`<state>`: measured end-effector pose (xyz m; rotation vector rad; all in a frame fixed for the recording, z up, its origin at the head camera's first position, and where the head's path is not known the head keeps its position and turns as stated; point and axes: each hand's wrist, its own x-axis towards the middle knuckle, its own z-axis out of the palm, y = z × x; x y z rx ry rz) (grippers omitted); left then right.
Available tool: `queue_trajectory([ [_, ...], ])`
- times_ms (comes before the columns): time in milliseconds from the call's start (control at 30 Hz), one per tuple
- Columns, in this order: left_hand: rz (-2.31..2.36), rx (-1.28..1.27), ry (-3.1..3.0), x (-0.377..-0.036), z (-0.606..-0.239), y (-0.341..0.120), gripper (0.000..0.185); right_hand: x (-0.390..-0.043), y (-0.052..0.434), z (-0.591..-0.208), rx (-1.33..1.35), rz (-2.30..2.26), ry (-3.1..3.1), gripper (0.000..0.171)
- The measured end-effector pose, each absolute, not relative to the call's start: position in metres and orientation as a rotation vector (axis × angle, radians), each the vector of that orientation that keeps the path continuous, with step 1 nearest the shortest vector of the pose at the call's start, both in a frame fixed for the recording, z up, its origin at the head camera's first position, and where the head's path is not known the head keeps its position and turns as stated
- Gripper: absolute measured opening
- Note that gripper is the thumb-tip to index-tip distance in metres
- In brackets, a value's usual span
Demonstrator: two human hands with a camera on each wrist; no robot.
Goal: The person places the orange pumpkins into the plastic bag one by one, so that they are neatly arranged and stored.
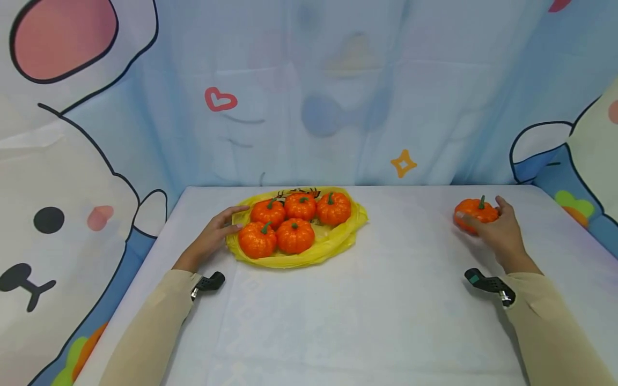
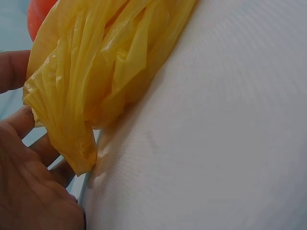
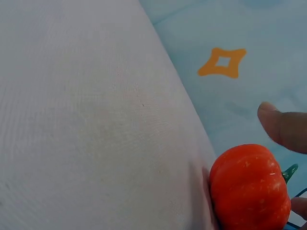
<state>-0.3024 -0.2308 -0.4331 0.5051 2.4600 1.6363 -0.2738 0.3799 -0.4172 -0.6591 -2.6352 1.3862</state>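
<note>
Five orange pumpkins with green stems, one of them a front pumpkin (image 1: 295,236), sit together on a crumpled yellow plastic bag (image 1: 333,241) spread on the table. At the bag's left rim rests my left hand (image 1: 212,236), its fingers extended; the left wrist view shows fingers passing behind the gathered yellow plastic (image 2: 72,110). My right hand (image 1: 502,233) is around a lone pumpkin (image 1: 470,209) at the far right. In the right wrist view, its thumb (image 3: 285,129) is straight and apart from that pumpkin (image 3: 249,189); the other fingers are mostly cut off.
A white cloth covers the table (image 1: 362,311). Behind it hangs a pale blue curtain (image 1: 347,134) with cartoon prints. Small black wrist devices, one at the left cuff (image 1: 210,282) and one at the right cuff (image 1: 487,282), stick out inward.
</note>
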Motion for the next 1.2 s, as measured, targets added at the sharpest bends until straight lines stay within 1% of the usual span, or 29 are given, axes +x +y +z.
queue_trajectory([
  [300,1.631,0.515,2.468,-0.304,-0.434,-0.231,0.049,-0.272,0.381,-0.421,-0.695,1.326,-2.695,0.106],
  [567,1.633,0.488,2.468,-0.304,-0.435,-0.231,0.048,-0.272,0.384,-0.425,-0.684,1.281,-2.714,0.103],
  [733,1.638,0.486,2.463,-0.304,-0.435,-0.232,0.048,-0.272,0.384,-0.426,-0.687,1.259,-2.704,0.097],
  [900,1.650,0.494,2.452,-0.304,-0.436,-0.232,0.048,-0.273,0.381,-0.422,-0.694,1.267,-2.681,0.094],
  [1200,1.617,0.488,2.477,-0.304,-0.435,-0.232,0.048,-0.274,0.372,-0.411,-0.671,1.355,-2.617,0.096],
])
